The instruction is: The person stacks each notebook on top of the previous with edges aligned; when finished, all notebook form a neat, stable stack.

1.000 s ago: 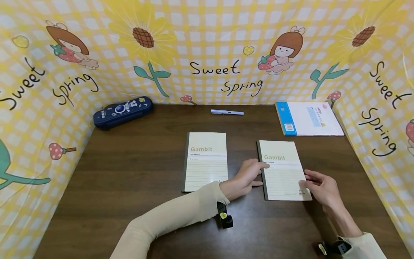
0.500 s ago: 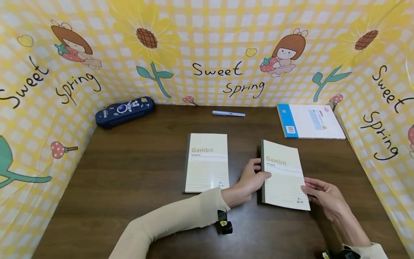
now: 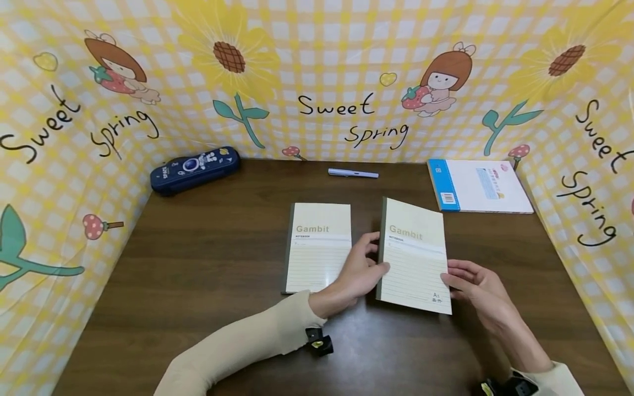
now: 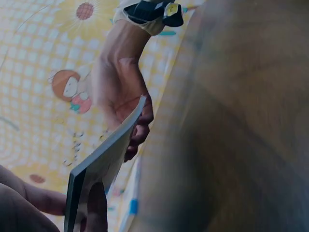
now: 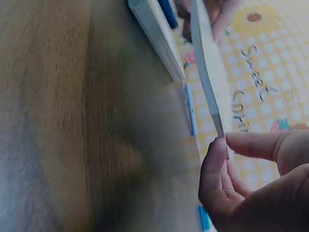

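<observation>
A cream Gambit notebook (image 3: pixel 413 258) with a dark spine is held above the table between both hands. My left hand (image 3: pixel 359 272) grips its spine edge, thumb on the cover and fingers beneath. At the opposite edge, my right hand (image 3: pixel 482 291) pinches the lower right side between thumb and fingers, as the right wrist view also shows. The wrist views show the notebook (image 4: pixel 108 150) off the tabletop and slightly bent. A second, matching notebook (image 3: pixel 319 242) lies flat to the left, its lower right corner partly covered by my left hand and wrist.
On the brown table (image 3: pixel 198 264), a navy pencil case (image 3: pixel 195 170) lies at the back left. A lilac pen (image 3: pixel 353 173) is at the back middle. A white book with a blue spine strip (image 3: pixel 482 186) lies back right. Yellow checked cloth (image 3: pixel 337 71) walls three sides.
The right-hand notebook has come up off the table and moved left towards the other notebook. Both hands have moved with it; the left thumb and fingers have closed around its spine.
</observation>
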Demonstrator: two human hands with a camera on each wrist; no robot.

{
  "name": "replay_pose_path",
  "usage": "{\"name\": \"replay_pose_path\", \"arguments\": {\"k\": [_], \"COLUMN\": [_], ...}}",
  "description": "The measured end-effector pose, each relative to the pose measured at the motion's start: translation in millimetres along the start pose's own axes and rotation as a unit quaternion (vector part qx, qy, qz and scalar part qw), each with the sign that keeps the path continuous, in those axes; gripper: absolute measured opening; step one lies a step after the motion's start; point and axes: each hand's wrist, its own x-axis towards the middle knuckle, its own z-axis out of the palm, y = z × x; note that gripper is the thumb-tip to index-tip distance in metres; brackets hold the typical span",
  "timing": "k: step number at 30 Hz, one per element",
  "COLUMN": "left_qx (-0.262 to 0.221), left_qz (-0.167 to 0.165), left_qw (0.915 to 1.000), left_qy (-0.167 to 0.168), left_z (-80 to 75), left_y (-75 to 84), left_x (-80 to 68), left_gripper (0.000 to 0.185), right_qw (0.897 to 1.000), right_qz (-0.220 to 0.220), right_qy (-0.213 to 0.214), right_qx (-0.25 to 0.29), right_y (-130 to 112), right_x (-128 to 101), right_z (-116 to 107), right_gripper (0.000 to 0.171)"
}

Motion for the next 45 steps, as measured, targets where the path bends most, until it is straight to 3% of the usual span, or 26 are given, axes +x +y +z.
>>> {"name": "replay_pose_path", "arguments": {"k": [7,15,21,28,33,45], "left_qx": [0.005,-0.012,0.082,0.205,0.252,0.282], "left_qz": [0.046,0.023,0.024,0.032,0.036,0.034], "left_qw": [0.9989,0.9994,0.9956,0.9762,0.9642,0.9554], "left_qy": [0.000,0.021,0.038,0.063,0.075,0.079], "left_z": [-42.7,-88.2,-121.6,-155.3,-170.6,-181.8], "left_y": [-0.9,-11.7,-22.3,-29.7,-35.4,-37.1], "left_x": [-9.3,-15.3,-19.1,-23.8,-24.7,-26.7], "left_gripper": [0.066,0.064,0.065,0.061,0.057,0.056], "right_qw": [0.998,0.995,0.993,0.992,0.991,0.990], "right_qz": [-0.056,-0.072,-0.082,-0.090,-0.094,-0.126], "right_qy": [-0.039,-0.062,-0.080,-0.092,-0.090,-0.065], "right_qx": [-0.002,0.016,0.023,0.019,0.015,-0.015], "right_y": [-16.3,-26.2,-31.2,-36.4,-38.3,-42.0], "right_x": [11.2,27.6,37.9,51.1,58.1,63.9], "right_z": [29.1,68.5,95.1,124.9,139.9,154.7], "right_gripper": [0.055,0.048,0.046,0.043,0.040,0.033]}}
